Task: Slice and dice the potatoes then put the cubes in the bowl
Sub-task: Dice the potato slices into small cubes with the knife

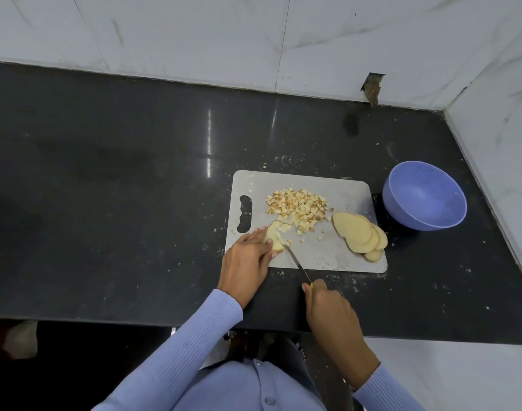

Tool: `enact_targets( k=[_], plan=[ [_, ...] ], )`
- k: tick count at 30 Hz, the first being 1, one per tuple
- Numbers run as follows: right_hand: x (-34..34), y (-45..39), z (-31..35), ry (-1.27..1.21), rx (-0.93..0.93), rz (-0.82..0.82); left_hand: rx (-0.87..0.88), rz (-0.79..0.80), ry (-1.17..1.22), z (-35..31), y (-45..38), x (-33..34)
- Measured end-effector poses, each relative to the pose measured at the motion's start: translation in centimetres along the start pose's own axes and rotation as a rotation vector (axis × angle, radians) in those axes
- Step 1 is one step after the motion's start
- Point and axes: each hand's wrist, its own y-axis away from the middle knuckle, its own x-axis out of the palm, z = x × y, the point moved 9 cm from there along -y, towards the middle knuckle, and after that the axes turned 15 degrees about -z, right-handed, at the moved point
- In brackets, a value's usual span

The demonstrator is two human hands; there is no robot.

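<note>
Black countertop [135,173] meets white marble-tiled wall [194,34].

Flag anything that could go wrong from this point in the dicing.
1. The left hand holds the potato piece with its fingertips close beside the knife blade; a slip could nick them.
2. The potato slices overhang the cutting board at its right edge and could slide onto the counter.
3. The bowl looks empty; the cube pile is loose, so pieces may scatter in transfer.
</note>
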Motion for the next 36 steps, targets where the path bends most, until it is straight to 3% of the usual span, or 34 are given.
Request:
enact_targets(
  k=[7,15,36],
  plan=[
    [-1.4,-1.8,1.1,-0.126,-0.018,-0.112,-0.048,0.017,-0.004,0.2,0.0,-0.3],
    [-0.6,-3.1,0.7,-0.106,0.02,-0.084,-0.049,0.026,-0.025,0.0,0.0,-0.5],
    [-1.0,-4.0,3.6,-0.119,-0.09,-0.07,-0.019,-0.017,-0.01,0.4,0.2,-0.6]
  ],
)
